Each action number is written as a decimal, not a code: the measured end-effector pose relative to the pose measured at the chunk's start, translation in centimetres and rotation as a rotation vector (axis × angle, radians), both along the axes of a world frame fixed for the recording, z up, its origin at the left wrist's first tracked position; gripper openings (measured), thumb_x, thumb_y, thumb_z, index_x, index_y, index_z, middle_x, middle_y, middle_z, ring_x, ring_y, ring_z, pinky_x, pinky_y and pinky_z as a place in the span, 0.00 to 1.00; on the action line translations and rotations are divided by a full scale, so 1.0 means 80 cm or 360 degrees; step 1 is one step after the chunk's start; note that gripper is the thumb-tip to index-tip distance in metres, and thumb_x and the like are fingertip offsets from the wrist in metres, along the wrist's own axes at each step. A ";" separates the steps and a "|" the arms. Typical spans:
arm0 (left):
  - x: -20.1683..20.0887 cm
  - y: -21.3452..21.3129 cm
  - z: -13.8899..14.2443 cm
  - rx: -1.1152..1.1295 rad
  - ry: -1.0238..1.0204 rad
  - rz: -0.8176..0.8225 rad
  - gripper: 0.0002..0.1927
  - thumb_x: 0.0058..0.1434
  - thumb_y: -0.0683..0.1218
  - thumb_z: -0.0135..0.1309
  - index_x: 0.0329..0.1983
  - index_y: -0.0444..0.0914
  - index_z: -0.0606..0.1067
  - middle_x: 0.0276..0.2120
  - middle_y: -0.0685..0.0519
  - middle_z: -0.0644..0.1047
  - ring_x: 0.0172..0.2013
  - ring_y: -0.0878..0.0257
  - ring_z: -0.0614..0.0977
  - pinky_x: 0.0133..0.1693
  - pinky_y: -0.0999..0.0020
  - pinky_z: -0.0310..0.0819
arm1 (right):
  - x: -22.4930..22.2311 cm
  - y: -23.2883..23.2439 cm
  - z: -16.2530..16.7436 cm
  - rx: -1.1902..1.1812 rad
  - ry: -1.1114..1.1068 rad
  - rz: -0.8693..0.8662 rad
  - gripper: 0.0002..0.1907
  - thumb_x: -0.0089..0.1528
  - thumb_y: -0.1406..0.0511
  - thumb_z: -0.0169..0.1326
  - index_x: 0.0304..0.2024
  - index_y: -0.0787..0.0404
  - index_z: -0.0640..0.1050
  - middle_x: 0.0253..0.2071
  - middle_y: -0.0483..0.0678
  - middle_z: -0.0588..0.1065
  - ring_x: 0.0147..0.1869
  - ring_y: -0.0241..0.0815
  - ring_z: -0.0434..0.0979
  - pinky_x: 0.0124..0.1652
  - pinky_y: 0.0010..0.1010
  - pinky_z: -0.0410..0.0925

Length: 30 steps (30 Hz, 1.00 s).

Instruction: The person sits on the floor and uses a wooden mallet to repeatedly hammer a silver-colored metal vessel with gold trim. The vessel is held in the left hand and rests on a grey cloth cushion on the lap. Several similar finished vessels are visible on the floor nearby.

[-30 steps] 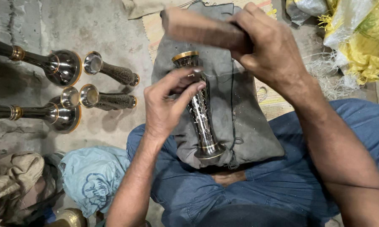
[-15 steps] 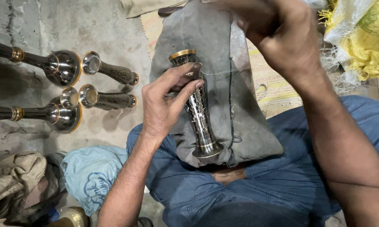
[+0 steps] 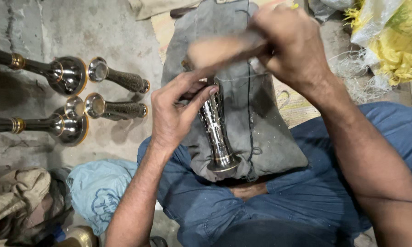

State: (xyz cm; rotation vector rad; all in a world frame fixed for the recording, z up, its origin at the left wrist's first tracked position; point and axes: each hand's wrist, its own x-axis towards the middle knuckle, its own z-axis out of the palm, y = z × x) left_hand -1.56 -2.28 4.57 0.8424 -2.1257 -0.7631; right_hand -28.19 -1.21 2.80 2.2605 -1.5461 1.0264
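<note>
A shiny metal vase-shaped piece (image 3: 217, 132) with a flared foot lies on a grey cloth pad (image 3: 270, 137) across my lap. My left hand (image 3: 176, 114) presses its fingers on the upper end of the piece and holds it in place. My right hand (image 3: 290, 43) grips a brown wooden mallet (image 3: 219, 48), blurred by motion, just above the left hand's fingers and the top of the piece. The top rim of the piece is hidden behind the mallet and fingers.
On the concrete floor at left lie several similar metal pieces: two long dark ones with polished bells (image 3: 64, 75) (image 3: 66, 126) and two short ones (image 3: 119, 78) (image 3: 114, 109). A light blue bag (image 3: 98, 194) and tan cloth (image 3: 18, 196) sit lower left. Yellow sacks (image 3: 393, 41) are upper right.
My right hand has swung the mallet from high at the top edge down toward the upper end of the piece. The left hand stays on the piece.
</note>
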 end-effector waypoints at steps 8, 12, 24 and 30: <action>0.000 -0.002 0.004 0.0044 0.0030 -0.0046 0.15 0.66 0.40 0.66 0.54 0.33 0.77 0.45 0.49 0.83 0.41 0.65 0.87 0.44 0.73 0.81 | -0.002 -0.004 -0.007 0.0362 -0.0676 0.0172 0.16 0.59 0.70 0.63 0.47 0.62 0.73 0.37 0.45 0.76 0.41 0.47 0.80 0.42 0.40 0.73; 0.001 -0.001 0.008 0.0081 0.0009 -0.0057 0.17 0.65 0.40 0.65 0.56 0.33 0.78 0.46 0.48 0.84 0.39 0.65 0.87 0.42 0.73 0.79 | -0.011 -0.009 -0.022 0.0294 -0.0494 0.0300 0.13 0.62 0.74 0.63 0.46 0.61 0.74 0.40 0.48 0.75 0.45 0.50 0.78 0.44 0.39 0.72; 0.003 -0.003 0.006 0.0114 0.0060 -0.0077 0.17 0.65 0.40 0.65 0.56 0.32 0.78 0.44 0.48 0.83 0.40 0.64 0.87 0.43 0.72 0.79 | -0.004 -0.010 -0.007 0.0579 -0.1131 0.0207 0.19 0.65 0.65 0.65 0.51 0.65 0.71 0.42 0.41 0.74 0.46 0.41 0.78 0.44 0.39 0.74; 0.003 -0.003 0.008 0.0143 0.0047 -0.0076 0.18 0.65 0.40 0.64 0.57 0.33 0.77 0.44 0.49 0.83 0.42 0.65 0.87 0.44 0.73 0.80 | -0.003 -0.009 -0.009 0.0482 -0.0989 0.0231 0.17 0.63 0.70 0.59 0.53 0.61 0.72 0.37 0.43 0.73 0.40 0.43 0.78 0.39 0.37 0.74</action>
